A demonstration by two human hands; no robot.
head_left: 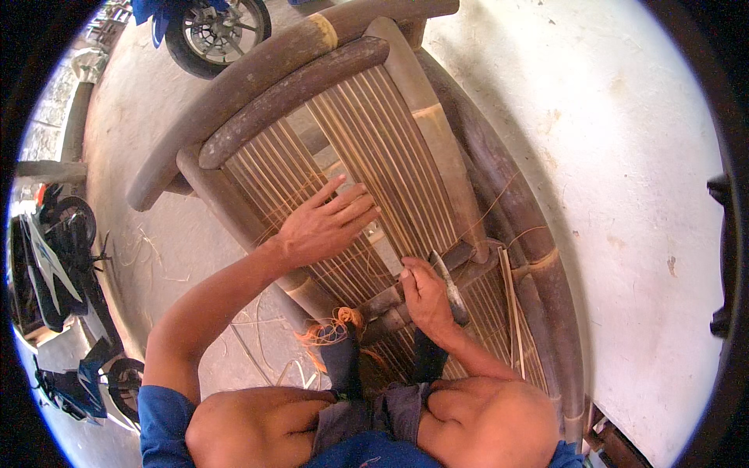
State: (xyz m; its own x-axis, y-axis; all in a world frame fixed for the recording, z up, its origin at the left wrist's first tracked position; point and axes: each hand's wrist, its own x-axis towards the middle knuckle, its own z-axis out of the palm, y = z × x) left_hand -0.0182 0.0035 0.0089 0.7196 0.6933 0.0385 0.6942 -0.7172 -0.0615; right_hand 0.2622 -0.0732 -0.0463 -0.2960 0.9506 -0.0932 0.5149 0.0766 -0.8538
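My left hand (331,220) lies palm down over a panel of thin bamboo slats (390,148), fingers stretched out across the gap in its middle. Closer to me, my right hand (426,298) is closed at the panel's near end, its thumb and fingers together; what they hold, if anything, I cannot make out. A knife (448,285) with a broad grey blade lies right beside that hand, partly hidden by it. Thin orange strands (490,209) run across the slats and past the right side of the frame. Thick dark bamboo poles (295,140) surround the panel.
A tangle of orange string (331,327) hangs by my left leg. Loose pale strips (261,339) lie on the floor. Motorbikes stand at the left (51,273) and far side (218,35). A white wall (632,195) rises at the right, behind another bamboo piece (538,257).
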